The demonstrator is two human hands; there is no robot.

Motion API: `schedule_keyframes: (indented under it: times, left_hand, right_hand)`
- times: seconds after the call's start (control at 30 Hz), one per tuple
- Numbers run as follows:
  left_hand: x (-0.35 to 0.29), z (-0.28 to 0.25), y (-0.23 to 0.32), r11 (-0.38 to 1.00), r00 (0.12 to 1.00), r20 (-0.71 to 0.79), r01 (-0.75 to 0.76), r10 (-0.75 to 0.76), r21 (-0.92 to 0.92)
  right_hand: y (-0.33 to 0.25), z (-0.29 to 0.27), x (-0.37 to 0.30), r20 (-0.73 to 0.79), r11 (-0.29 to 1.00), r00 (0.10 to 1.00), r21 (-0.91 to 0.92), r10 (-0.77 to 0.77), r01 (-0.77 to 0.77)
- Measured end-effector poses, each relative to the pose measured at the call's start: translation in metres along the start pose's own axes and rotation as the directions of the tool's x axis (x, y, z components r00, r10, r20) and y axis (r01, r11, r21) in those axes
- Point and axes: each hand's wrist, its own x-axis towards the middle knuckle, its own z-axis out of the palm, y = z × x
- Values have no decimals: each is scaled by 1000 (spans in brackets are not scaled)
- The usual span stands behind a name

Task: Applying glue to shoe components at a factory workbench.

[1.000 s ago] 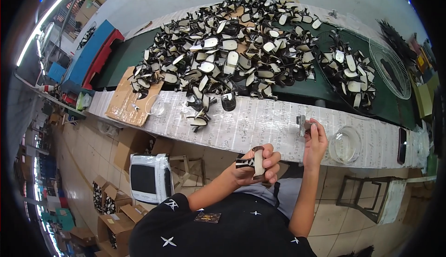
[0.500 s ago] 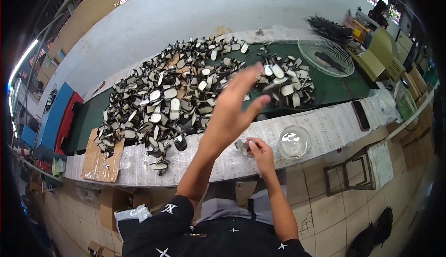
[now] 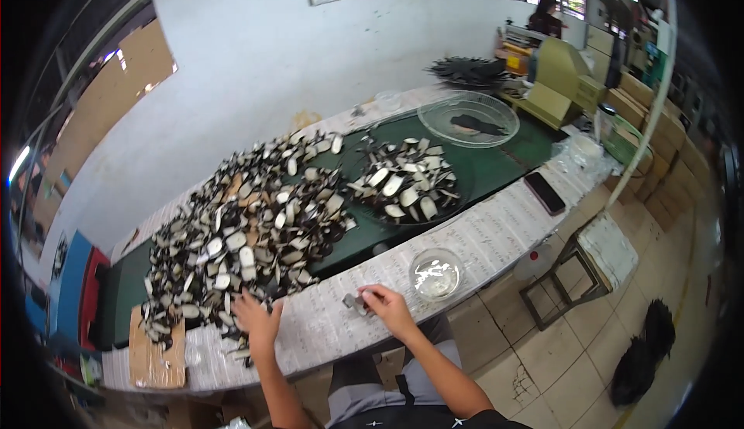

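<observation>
Green-surfaced workbench bears black-and-cream curved pieces, heaped just beyond the spread-fingered left hand; 1 small grey piece juts leftward from the pinching right hand.

Cannot tell touching from hovering between the left hand and the heaped black-and-cream pieces. Cannot fully make out the small grey piece, partly covered by the right hand. Cannot read blurred print on the white table wrapping. Cannot see the black shirt past the lower edge, nor the distant person clearly.
</observation>
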Motion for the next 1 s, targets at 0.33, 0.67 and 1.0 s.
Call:
schedule_keyframes:
  times: [0.33, 0.67, 1.0]
  left_hand:
    - [-11, 38, -29, 987, 983, -88, -157, 158, 21]
    - [-29, 24, -3, 987, 982, -177, -43, 71, 158]
    - [-68, 18, 48, 125, 994, -82, -89, 65, -988]
  right_hand:
    - [-6, -1, -3, -16, 999, 1000, 41, -18, 19]
    - [-6, -1, -1, -3, 1000, 1000, 0, -27, 27]
    - [-5, 1, -2, 11, 1000, 1000, 24, -7, 7]
